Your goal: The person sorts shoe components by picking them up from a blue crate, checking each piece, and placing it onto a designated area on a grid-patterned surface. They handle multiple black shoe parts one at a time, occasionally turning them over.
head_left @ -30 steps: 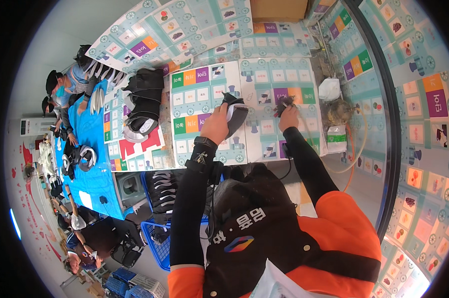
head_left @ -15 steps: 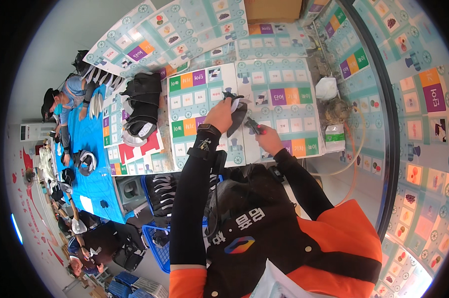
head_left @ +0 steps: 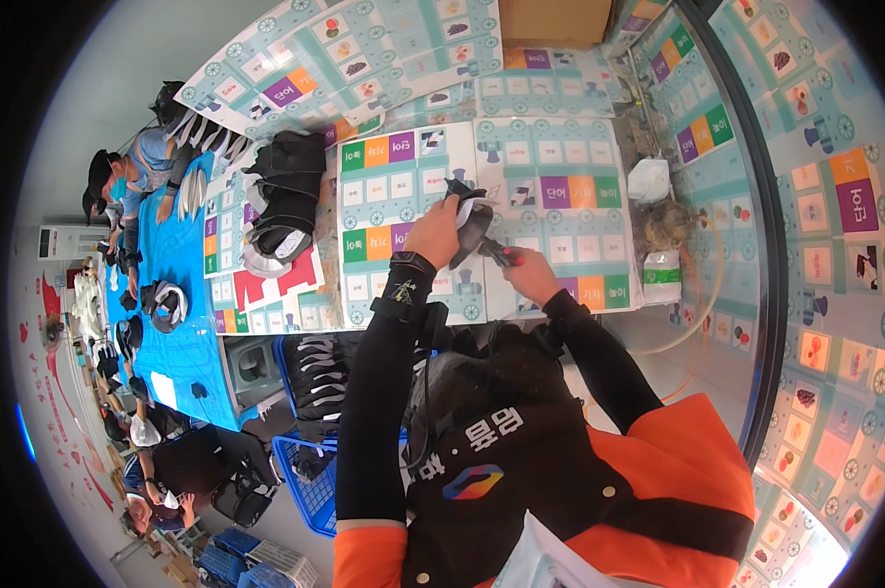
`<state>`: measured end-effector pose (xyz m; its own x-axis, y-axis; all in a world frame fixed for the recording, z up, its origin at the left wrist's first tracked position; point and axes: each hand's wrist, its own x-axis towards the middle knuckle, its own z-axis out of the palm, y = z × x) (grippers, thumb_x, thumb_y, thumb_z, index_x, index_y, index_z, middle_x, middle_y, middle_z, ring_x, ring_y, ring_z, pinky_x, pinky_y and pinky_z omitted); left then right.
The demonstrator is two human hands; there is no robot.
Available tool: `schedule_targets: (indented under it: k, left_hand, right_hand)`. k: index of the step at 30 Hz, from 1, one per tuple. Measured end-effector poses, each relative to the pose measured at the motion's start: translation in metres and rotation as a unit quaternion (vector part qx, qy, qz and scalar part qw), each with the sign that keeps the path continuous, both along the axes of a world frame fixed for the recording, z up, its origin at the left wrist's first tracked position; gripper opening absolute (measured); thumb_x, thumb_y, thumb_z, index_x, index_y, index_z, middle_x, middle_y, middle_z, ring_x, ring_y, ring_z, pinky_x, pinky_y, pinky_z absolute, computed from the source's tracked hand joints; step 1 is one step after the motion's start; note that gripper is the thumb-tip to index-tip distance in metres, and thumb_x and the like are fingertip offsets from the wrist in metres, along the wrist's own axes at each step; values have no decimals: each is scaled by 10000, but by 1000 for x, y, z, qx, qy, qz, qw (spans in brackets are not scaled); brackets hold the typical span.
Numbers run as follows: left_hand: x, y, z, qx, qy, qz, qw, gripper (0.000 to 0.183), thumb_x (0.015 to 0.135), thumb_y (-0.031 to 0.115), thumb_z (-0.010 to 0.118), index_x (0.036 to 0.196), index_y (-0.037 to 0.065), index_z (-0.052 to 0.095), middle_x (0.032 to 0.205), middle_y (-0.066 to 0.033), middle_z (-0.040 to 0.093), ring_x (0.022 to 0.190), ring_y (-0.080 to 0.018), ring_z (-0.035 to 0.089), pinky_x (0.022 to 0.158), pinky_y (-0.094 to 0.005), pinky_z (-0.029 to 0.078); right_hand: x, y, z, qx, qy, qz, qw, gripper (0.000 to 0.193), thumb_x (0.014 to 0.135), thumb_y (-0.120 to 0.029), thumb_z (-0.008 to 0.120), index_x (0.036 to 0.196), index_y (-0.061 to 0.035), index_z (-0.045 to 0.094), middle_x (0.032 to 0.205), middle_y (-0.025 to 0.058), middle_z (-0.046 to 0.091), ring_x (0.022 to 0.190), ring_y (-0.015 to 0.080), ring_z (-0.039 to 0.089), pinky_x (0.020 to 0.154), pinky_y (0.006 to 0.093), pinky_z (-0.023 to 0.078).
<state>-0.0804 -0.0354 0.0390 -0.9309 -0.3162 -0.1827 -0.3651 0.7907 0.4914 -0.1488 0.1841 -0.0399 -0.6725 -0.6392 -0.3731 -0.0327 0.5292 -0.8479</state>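
My left hand point(head_left: 434, 235) is closed on a black-and-grey shoe upper point(head_left: 475, 230), lifted over the patterned table sheet. Closed around a dark hand tool point(head_left: 497, 254) with a reddish spot near the grip, my right hand point(head_left: 532, 280) brings its tip to the lower right side of the upper. Whether the tip touches is too small to tell, and so is the tool's exact kind. Left of my hands, a stack of black shoe uppers point(head_left: 287, 196) lies on the table, with grey-white edges on the nearest one.
Red cut-out shapes point(head_left: 281, 282) lie below the stack. A blue crate point(head_left: 310, 490) stands beneath the table with dark pieces near it. At the right edge sit a white package point(head_left: 661, 276) and a pale hose point(head_left: 721, 265). Co-workers point(head_left: 148, 167) stand round a blue-covered table point(head_left: 183, 353).
The tool in my right hand has come slightly closer to the shoe upper. My left hand keeps its grip. The view has shifted a little, and people at the blue table have moved.
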Motion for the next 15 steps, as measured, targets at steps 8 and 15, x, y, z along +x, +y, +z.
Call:
schedule_targets:
  k: [8,15]
  left_hand:
    - [8,1,3,0,-17,-4,1000,612,834,-10,614,1423,9,445,1253,-257,607,1083,-463,633,897,-511,541]
    - [23,-2,1,0,-5,20,1000,557,881,42,592,1423,38,460,1278,-227,619,1121,-461,619,927,-516,526]
  right_hand:
    - [4,-3,1,-4,57,8,998,259,843,-148,590,1028,11,677,908,292,682,915,495,633,804,525,511]
    - [-3,-2,4,-11,30,73,997,332,841,-166,602,1118,-9,693,960,275,701,928,477,647,804,495,518]
